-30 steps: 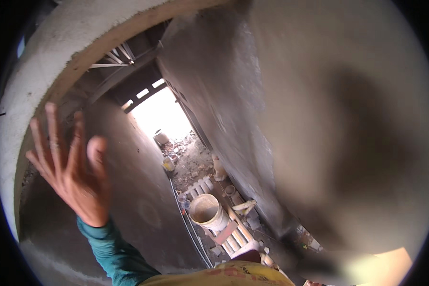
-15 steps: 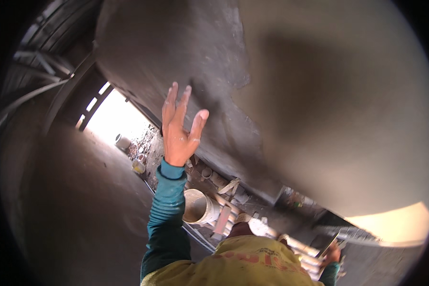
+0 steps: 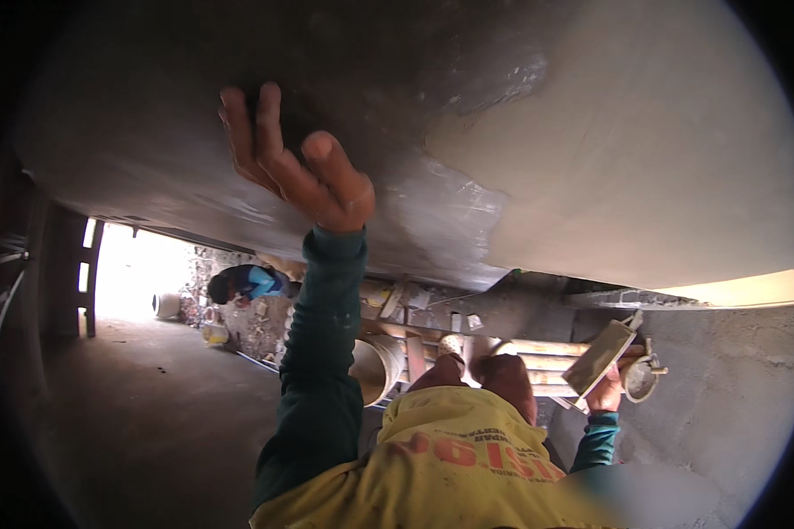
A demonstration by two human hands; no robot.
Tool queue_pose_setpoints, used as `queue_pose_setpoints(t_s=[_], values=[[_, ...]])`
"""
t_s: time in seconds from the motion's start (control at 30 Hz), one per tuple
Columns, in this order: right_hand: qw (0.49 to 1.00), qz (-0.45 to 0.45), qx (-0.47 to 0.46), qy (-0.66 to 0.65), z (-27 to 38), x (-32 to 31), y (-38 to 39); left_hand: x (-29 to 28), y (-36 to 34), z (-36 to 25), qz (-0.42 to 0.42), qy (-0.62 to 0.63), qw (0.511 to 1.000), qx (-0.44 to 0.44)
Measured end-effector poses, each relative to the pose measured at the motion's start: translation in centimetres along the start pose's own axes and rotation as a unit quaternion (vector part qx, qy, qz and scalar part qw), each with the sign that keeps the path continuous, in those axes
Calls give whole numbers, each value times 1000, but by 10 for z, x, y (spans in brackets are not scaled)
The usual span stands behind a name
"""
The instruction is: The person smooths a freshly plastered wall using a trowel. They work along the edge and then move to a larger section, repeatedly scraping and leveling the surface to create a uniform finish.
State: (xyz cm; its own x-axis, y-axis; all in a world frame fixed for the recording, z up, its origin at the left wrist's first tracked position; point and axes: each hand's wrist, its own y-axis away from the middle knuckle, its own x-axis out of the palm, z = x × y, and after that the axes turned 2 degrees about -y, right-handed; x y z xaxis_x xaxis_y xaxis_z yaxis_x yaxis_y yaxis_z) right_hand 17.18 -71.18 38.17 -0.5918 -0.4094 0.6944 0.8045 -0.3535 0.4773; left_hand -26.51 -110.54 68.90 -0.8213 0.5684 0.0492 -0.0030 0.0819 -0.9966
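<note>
My left hand (image 3: pixel 304 172) is raised in front of the plastered wall (image 3: pixel 609 167), fingers stretched and apart, with nothing in it. Whether its fingertips touch the wall I cannot tell. Low on the right, my right hand (image 3: pixel 605 393) is closed on a plastering float (image 3: pixel 602 357), a flat rectangular board tilted up beside the scaffold. Part of my grip is hidden behind the board. Beside that hand is a round grey pan (image 3: pixel 641 379) with a short handle. The wall has a darker, smeared area on the left and a paler, smoother one on the right.
Bamboo poles (image 3: pixel 547 363) form a platform beneath my feet. A pale bucket (image 3: pixel 375 366) stands left of my legs. Farther left, a co-worker in blue (image 3: pixel 254 282) bends low near rubble, with a white container (image 3: pixel 165 306) by the bright doorway. A ledge (image 3: pixel 644 298) runs along the right.
My view has swung, bringing the co-worker, the pan and more of the float into sight. My left hand remains raised with fingers apart; my right hand still holds the float.
</note>
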Motion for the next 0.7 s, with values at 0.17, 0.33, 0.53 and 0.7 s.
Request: queue_pose_setpoints(t_s=[0.17,0.33,0.53,0.7], values=[[958,125,-60,250,8,134,-1,17,5,6,-58,6,998,-4],[698,214,-302,613,47,288,-5,25,2,7,-81,38,996,16],[330,175,-576,727,46,443,21,23,2,19,-62,38,995,75],[187,135,-658,716,45,508,35,22,5,16,-35,46,996,61]])
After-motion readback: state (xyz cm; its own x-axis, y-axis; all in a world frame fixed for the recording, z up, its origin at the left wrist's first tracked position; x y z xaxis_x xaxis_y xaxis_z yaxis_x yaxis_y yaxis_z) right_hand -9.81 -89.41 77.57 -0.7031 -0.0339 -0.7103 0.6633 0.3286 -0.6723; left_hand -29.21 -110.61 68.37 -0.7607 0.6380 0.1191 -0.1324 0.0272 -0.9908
